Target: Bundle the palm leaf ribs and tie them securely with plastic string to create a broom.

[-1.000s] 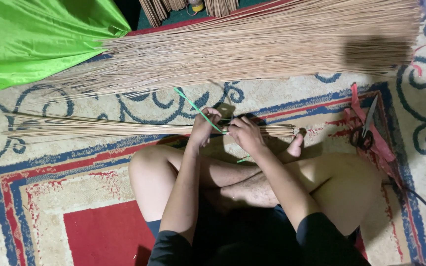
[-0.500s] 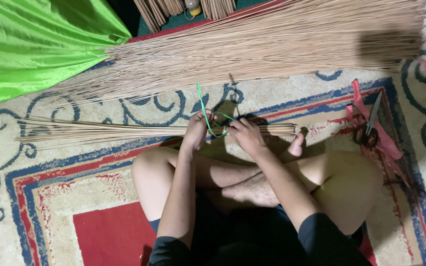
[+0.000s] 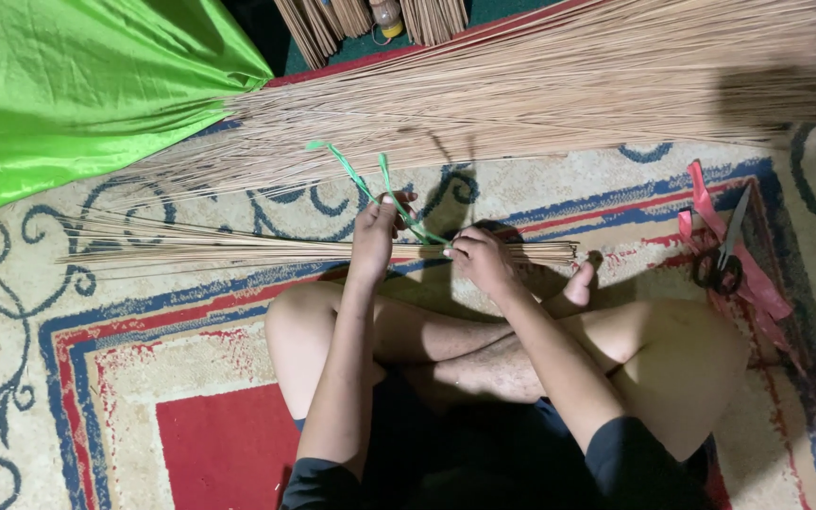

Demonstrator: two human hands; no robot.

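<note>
A thin bundle of long tan sticks (image 3: 238, 249) lies across the patterned carpet in front of my crossed legs. My left hand (image 3: 376, 236) grips a green plastic cord (image 3: 370, 184) that runs up and away from the bundle. My right hand (image 3: 482, 262) pinches the same cord where it wraps the bundle near its right end. The cord's loose ends curl toward the large pile of sticks.
A large heap of the same sticks (image 3: 559, 90) spreads across the far side. Green cloth (image 3: 68, 94) covers the upper left. Scissors (image 3: 724, 250) lie on red ribbons (image 3: 753, 274) at the right. More tied bundles (image 3: 332, 19) lean at the top edge.
My left hand has pulled the green cord upward and tighter around the bundle. The right hand stays on the bundle at the wrap.
</note>
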